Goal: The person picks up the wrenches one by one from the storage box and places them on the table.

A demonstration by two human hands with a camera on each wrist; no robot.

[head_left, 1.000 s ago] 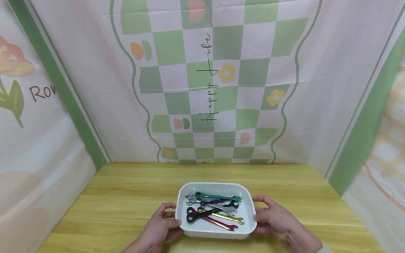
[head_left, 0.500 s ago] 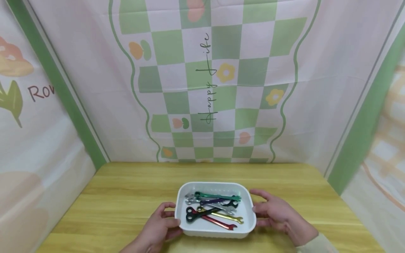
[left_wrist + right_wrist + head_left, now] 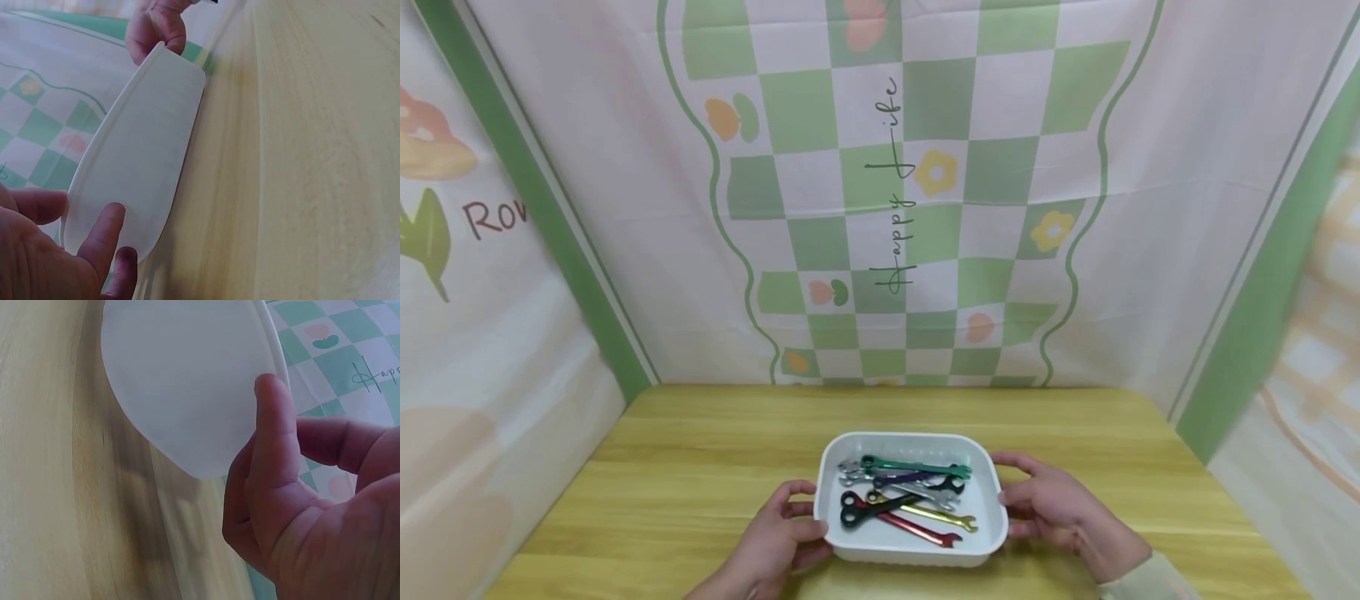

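A white rectangular tray sits low in the head view, between my two hands. Several wrenches lie loosely crossed in it: a green wrench at the back, a purple one, silver ones, a black wrench, a gold one and a red wrench in front. My left hand rests against the tray's left side with fingers spread; in the left wrist view its fingertips touch the outer wall. At the right side, my right hand touches the wall with extended fingers; the right wrist view shows one fingertip just below the rim.
A yellow wood-grain table lies under the tray and hands. Behind it hangs a cloth backdrop with green and white checks. More printed cloth closes off the left and right sides.
My right hand has shifted slightly back along the tray's right side, and its sleeve cuff shows more. The left hand and the wrenches look almost unchanged.
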